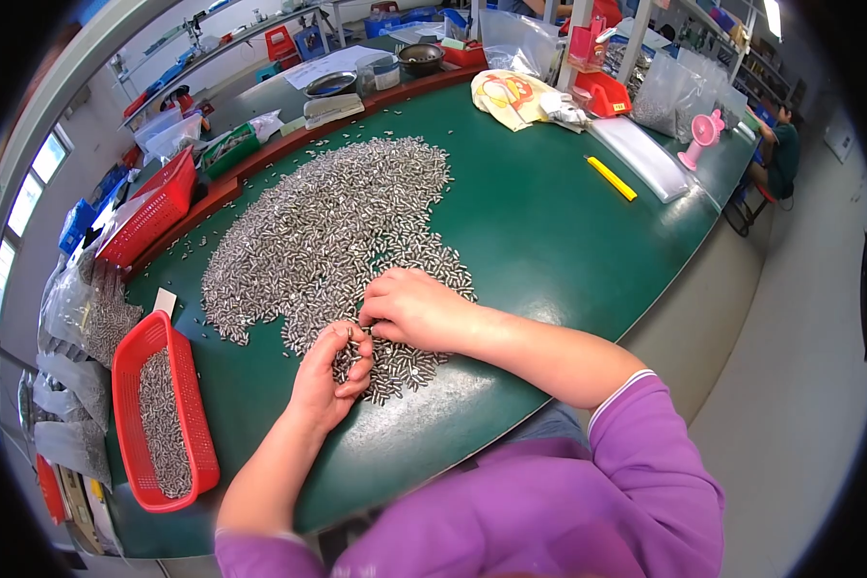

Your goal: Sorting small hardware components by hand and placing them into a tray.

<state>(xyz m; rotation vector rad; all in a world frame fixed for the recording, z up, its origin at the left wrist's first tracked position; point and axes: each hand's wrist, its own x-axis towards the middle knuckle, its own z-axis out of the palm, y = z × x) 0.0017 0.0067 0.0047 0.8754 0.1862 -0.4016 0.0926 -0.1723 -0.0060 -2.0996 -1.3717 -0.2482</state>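
Small metal pins (337, 222), silvery and cylindrical, lie spread in a broad heap across the green table (549, 241), reaching from your hands toward 11 o'clock. Your left hand (329, 376) sits at the near edge of the heap, palm turned up and fingers curled into a loose cup, with a small batch of pins lying in it. Your right hand (414, 308) rests palm-down just beyond it at 1 o'clock, fingers bent and fingertips touching the pins at the heap's edge; whether it pinches any pin cannot be told, since the fingertips are hidden under the knuckles. Both forearms enter from the lower edge, the right crossing in from 4 o'clock in a purple sleeve (636, 453). The step in hand appears to be sorting or gathering: pins are picked from the heap and collected in the cupped palm. The next move would call for a light pinch with the right fingertips and a level left palm, so the gathered pins do not roll off. At 8 o'clock a red plastic basket (125, 385) holds more pins, well apart from the hands; a second red basket (154, 207) stands at 10 o'clock. A yellow utility knife (612, 178) lies at 1 o'clock.
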